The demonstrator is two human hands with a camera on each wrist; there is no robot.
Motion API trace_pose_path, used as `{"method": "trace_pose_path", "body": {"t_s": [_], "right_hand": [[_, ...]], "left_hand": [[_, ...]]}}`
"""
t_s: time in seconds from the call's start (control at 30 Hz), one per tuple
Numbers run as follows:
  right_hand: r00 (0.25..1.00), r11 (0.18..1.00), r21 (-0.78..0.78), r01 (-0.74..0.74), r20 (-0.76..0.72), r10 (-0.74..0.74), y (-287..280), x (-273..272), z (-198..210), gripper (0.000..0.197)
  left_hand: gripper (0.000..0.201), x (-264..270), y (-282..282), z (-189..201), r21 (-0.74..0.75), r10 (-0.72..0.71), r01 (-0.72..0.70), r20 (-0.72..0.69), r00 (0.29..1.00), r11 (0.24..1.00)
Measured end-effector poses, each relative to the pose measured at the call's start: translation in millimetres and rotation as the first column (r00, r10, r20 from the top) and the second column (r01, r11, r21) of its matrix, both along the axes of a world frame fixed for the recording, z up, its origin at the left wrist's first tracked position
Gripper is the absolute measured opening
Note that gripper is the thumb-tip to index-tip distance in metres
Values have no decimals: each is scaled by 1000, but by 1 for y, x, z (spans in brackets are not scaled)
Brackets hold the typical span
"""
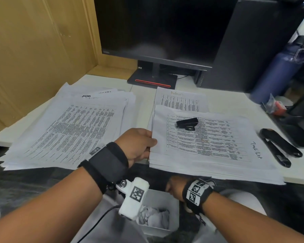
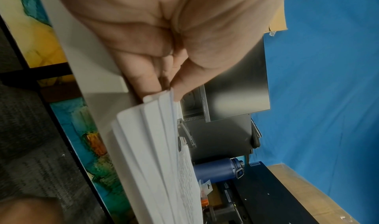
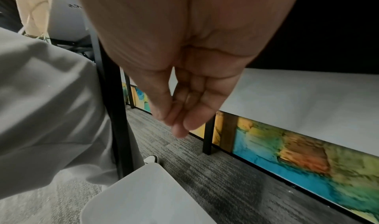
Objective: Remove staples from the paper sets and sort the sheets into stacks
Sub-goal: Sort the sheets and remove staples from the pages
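A thick stack of printed sheets (image 1: 209,142) lies at the table's front right, and a black staple remover (image 1: 187,123) rests on top of it. My left hand (image 1: 139,144) pinches the stack's left edge, thumb on top and fingers underneath. The left wrist view shows that hand (image 2: 166,89) at the fanned paper edges (image 2: 160,146). My right hand (image 1: 174,190) hangs below the table edge over a white bin (image 1: 175,213). Its fingers (image 3: 194,122) point down, close to the thumb, and I see nothing between them.
A wide, loose pile of sheets (image 1: 68,128) covers the table's left side. A smaller stack (image 1: 181,100) lies behind the right one. A black stapler (image 1: 279,148) sits at the far right. A monitor (image 1: 156,32) stands behind, and the bin holds crumpled paper (image 1: 154,218).
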State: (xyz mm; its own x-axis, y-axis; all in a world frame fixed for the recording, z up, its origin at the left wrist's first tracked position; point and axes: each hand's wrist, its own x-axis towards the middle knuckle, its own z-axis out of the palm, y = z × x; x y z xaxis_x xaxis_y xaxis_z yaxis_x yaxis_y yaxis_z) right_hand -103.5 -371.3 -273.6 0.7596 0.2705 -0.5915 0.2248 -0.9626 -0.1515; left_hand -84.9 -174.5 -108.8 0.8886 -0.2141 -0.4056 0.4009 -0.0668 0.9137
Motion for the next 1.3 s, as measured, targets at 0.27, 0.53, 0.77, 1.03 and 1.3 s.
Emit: {"method": "trace_pose_path", "body": {"t_s": [0.27, 0.53, 0.77, 1.03, 1.3], "right_hand": [[985, 987, -32, -157, 63, 159, 17, -31, 52, 22], [953, 909, 309, -278, 206, 221, 11, -92, 224, 17], [839, 988, 153, -11, 539, -74, -52, 24, 239, 43], [915, 989, 98, 115, 376, -144, -68, 78, 226, 20], [846, 837, -283, 468, 417, -332, -175, 96, 231, 29]], "left_hand": [[17, 0, -1, 1, -77, -2, 1, -19, 1000, 997], [17, 0, -1, 0, -27, -27, 27, -17, 999, 999], [17, -3, -7, 9, 98, -121, 117, 34, 992, 988], [26, -21, -6, 28, 287, -91, 18, 243, 966, 958], [31, -32, 11, 89, 412, -180, -19, 437, 881, 911]]}}
